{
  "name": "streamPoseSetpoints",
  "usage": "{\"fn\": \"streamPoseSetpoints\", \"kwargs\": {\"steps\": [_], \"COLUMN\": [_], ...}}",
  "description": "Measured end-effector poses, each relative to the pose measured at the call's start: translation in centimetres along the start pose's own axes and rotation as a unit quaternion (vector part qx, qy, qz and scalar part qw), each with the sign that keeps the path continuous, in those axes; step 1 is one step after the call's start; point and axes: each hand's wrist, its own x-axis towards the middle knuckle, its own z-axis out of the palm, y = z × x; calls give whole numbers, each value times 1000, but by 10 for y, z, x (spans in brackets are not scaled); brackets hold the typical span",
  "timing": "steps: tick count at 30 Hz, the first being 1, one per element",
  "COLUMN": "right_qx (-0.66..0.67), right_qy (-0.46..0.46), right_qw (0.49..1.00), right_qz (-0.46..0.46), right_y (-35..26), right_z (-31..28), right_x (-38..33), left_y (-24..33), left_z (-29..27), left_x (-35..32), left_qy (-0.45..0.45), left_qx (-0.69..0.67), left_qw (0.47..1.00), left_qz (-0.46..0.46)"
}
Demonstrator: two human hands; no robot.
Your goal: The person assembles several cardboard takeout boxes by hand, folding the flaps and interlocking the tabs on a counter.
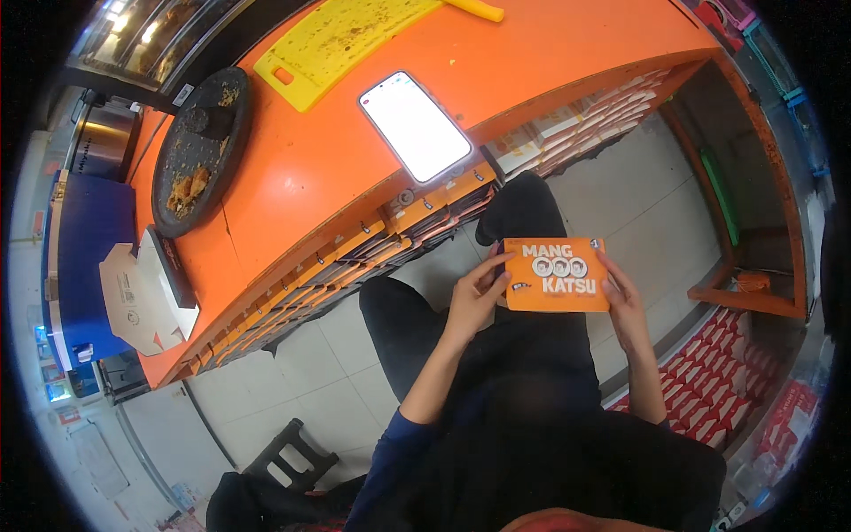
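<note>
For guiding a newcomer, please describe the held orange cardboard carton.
Start at the long orange counter, with stacked orange cartons beneath. Right of them, over dark trousers, is the rectangular orange printed cardboard carton, the only one held, between left hand and right hand.

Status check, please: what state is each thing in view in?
Orange box: held between left hand and right hand, printed face up
Phone: screen lit
Cutting board: lying flat, dirty with crumbs
Stone mortar: food bits on it
Carton: open
</note>
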Motion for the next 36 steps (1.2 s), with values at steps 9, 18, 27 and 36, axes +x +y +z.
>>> {"fn": "streamPoseSetpoints", "kwargs": {"steps": [9,18,27,36], "right_qx": [-88,-661,-733,-11], "right_qy": [-18,-184,-142,-37], "right_qw": [996,712,593,973], "right_qz": [-15,-148,-300,-226], "right_y": [14,-57,-15,57], "right_z": [-5,10,20,185], "right_x": [3,36,43,103], "left_y": [-35,24,0,2], "left_z": [-5,6,1,-13], "left_x": [16,44,38,17], "left_qy": [-13,-128,-128,326], "left_qx": [80,534,564,478], "left_qw": [992,800,769,799], "left_qz": [93,242,270,162]}}
